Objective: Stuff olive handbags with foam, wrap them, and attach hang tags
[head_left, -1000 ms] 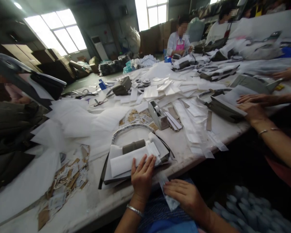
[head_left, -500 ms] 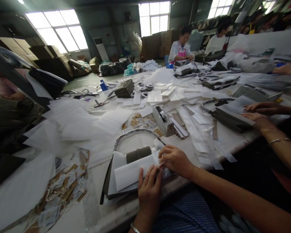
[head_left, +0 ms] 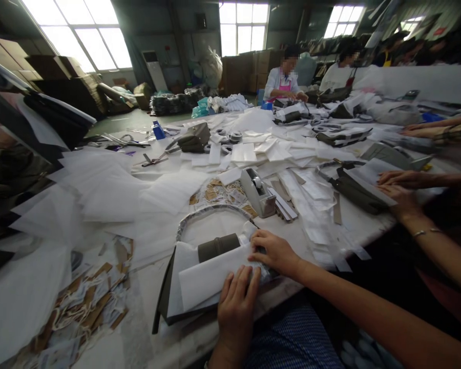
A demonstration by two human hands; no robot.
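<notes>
An olive handbag (head_left: 162, 297) lies flat at the table's front edge, its wrapped handle (head_left: 211, 209) arching away from me. Over the bag is white foam sheet, with a folded strip (head_left: 211, 277) of it running across below an olive strap piece (head_left: 218, 247). My left hand (head_left: 238, 294) rests on the strip's lower edge, fingers stretched out and flat. At the strip's right end, my right hand (head_left: 274, 251) has its fingers bent and closed on the foam; the fingertips are partly hidden.
A tape dispenser (head_left: 258, 192) stands beyond the bag. Tags with strings (head_left: 92, 302) are heaped at left, near stacked foam sheets (head_left: 103, 189). On the right, a co-worker's hands (head_left: 401, 189) touch another olive bag (head_left: 363, 189). Another person (head_left: 286, 82) works across the table.
My left hand has spread flatter on the strip and shifted slightly right. My right hand's fingers have curled more at the strip's end. The view has shifted slightly.
</notes>
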